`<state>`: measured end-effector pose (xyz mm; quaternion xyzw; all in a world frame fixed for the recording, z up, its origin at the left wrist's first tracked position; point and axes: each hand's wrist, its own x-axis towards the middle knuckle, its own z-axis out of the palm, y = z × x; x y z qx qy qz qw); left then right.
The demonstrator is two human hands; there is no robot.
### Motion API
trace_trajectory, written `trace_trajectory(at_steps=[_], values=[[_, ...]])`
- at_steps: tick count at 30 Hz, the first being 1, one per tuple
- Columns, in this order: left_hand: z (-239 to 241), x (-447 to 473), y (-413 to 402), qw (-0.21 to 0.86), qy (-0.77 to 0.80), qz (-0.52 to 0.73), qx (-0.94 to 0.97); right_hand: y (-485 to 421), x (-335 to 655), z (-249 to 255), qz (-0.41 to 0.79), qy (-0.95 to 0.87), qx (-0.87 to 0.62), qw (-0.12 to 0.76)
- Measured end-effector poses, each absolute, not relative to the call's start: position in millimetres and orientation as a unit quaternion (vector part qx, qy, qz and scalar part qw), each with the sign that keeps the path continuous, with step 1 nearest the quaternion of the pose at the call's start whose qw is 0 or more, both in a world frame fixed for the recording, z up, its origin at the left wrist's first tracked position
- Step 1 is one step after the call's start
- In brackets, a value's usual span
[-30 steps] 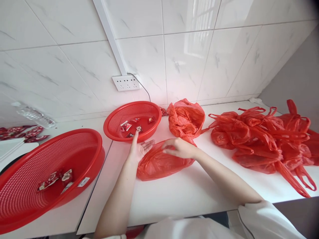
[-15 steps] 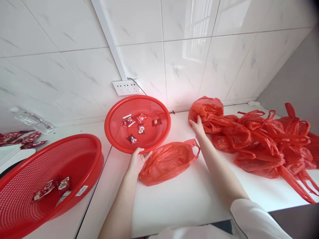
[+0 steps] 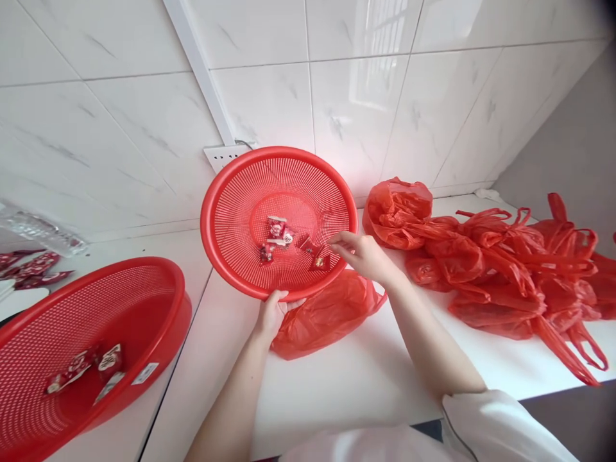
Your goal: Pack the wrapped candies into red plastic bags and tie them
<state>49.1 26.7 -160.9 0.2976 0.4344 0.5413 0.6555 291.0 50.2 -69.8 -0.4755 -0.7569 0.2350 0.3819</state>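
Note:
My left hand (image 3: 272, 314) grips the near rim of a red mesh basket (image 3: 240, 192) and holds it tilted up toward me above the white counter (image 3: 346, 385). Several small wrapped candies (image 3: 289, 240) lie in the basket's bottom. My right hand (image 3: 360, 253) reaches into the basket, its fingers apart just beside the candies and holding nothing. An empty red plastic bag (image 3: 327, 314) lies flat on the counter under the basket's near edge.
A larger red mesh basket (image 3: 120, 289) with a few candies stands at the left. A filled red bag (image 3: 397, 212) and a heap of several red bags (image 3: 520, 269) lie at the right. A wall socket (image 3: 221, 154) peeks out behind the basket, and a clear plastic bottle (image 3: 33, 228) lies at far left.
My left hand took the small basket's rim and lifted and tilted it toward me. My right hand pushed a filled bag to the right heap, then came back into the basket.

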Motion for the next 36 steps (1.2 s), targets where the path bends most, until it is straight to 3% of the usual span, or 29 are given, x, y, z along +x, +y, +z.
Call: trace_trajectory(at_steps=[7,12,19,24,29,36], values=[[-159,59,19,0.661,0.42,0.533,0.322,52,269,-94,0.16,-0.864,-0.43,0.209],[-161,60,18,0.68,0.397,0.516,0.338,58,250,-118,0.086,-0.863,-0.461,0.186],[-169,62,18,0.696,0.398,0.507,0.316,61,248,-121,0.075,-0.866,-0.481,0.12],[-171,63,19,0.696,0.403,0.506,0.31,59,251,-120,0.116,-0.86,-0.47,0.164],[-172,60,23,0.69,0.398,0.525,0.299,23,263,-146,0.054,-0.829,-0.46,0.314],[-185,54,34,0.687,0.401,0.533,0.288,2,294,-197,0.038,-0.769,-0.445,0.457]])
